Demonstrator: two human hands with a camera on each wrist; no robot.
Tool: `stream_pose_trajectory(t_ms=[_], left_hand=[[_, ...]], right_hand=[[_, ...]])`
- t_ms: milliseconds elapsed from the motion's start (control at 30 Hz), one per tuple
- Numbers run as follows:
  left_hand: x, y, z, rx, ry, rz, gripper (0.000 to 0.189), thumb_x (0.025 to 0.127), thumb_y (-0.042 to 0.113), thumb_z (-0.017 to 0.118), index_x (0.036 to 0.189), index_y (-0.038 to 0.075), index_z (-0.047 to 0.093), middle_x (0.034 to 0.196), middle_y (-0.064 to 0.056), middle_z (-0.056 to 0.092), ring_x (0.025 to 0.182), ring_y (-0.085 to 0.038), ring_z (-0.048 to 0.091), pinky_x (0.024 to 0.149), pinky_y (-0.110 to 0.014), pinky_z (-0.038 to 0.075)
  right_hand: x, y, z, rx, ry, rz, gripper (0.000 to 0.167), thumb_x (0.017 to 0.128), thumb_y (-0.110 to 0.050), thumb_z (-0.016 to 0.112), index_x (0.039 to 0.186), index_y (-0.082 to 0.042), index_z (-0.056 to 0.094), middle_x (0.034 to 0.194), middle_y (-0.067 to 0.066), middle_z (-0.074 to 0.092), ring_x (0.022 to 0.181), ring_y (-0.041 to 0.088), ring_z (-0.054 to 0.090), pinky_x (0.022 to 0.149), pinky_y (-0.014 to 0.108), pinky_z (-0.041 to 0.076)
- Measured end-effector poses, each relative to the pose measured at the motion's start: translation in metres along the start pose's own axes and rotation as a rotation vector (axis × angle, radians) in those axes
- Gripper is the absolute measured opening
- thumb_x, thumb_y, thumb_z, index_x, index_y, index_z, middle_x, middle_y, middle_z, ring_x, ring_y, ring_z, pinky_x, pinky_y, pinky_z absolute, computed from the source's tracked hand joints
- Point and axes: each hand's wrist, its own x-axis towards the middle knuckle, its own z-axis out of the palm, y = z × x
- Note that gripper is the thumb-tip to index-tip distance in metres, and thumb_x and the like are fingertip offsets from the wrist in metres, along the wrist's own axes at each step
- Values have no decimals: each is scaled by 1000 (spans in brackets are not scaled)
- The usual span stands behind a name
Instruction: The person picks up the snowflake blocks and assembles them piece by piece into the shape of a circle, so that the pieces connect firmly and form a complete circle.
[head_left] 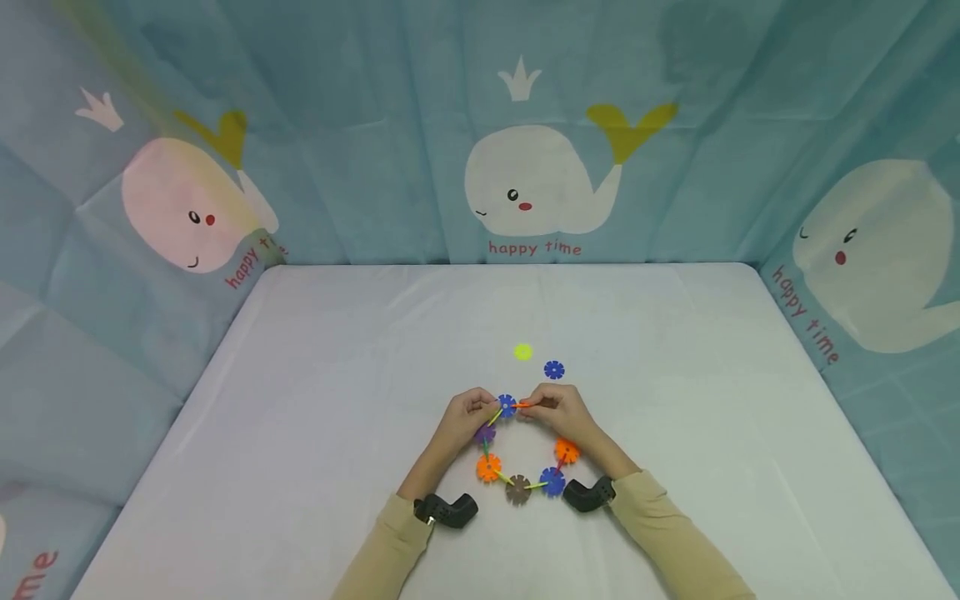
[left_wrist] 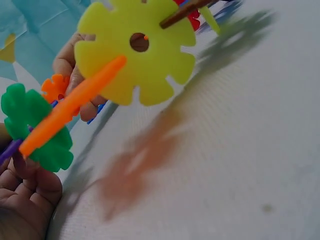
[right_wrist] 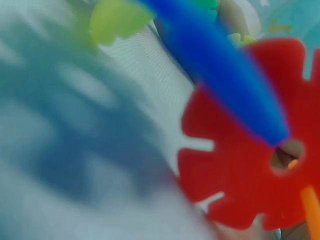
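Note:
A chain of notched plastic snowflake discs, slotted together at angles, curves in a loop between the two hands. My left hand [head_left: 460,422] pinches the chain's upper left end, close to a blue disc [head_left: 507,406] and above a purple disc [head_left: 486,434]. With thumb and fingers, my right hand [head_left: 561,410] pinches an orange disc [head_left: 524,405] seen edge-on at the blue one. In the left wrist view, a green disc [left_wrist: 47,135] is by the left fingers and a yellow disc [left_wrist: 135,55] is nearer the camera. A red disc [right_wrist: 240,120] fills much of the right wrist view.
Beyond the hands, a loose yellow-green disc [head_left: 523,352] and a loose blue disc [head_left: 554,370] lie on the white table [head_left: 360,350]. A brown disc [head_left: 517,490] is at the loop's near side. Blue whale-print curtains [head_left: 375,167] hang behind and beside the table.

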Motion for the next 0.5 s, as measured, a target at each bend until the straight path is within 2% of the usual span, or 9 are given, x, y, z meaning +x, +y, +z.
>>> stream_pose_trajectory(t_ms=[100,200,367,433,500], left_hand=[[1,1,0,1,-2,12,14,87,2,55,83,-11,56,57,2,48,47,-5,36,45,-19,31],[2,1,0,-7,-12,7,15,88,4,55,84,-11,55,57,2,48,48,-6,37,45,-19,32],[2,-1,-2,-6,-3,-32,15,88,7,56,85,-7,56,58,3,49,51,-7,40,48,-20,33],[2,-2,-3,-26,4,-50,14,88,7,56,85,-6,56,60,3,50,52,-7,41,50,-21,34],[2,-2,-4,-51,6,-66,13,88,8,55,86,-6,55,61,3,52,54,-7,42,51,-21,35]], right_hand=[[1,-1,0,-25,20,16,5,76,18,58,78,14,59,77,25,60,70,36,61,63,35,50],[1,-1,-2,-114,57,-1,7,75,15,62,78,9,62,77,18,62,69,28,61,64,29,49],[1,14,-9,-355,144,-52,8,75,1,69,81,-4,67,80,3,63,64,14,51,57,23,42],[0,20,-13,-447,198,-43,10,76,-4,70,86,-5,68,86,4,63,64,13,47,56,24,39],[-1,22,-19,-528,250,2,19,77,-9,70,95,-4,67,98,8,62,63,10,45,55,24,38]])
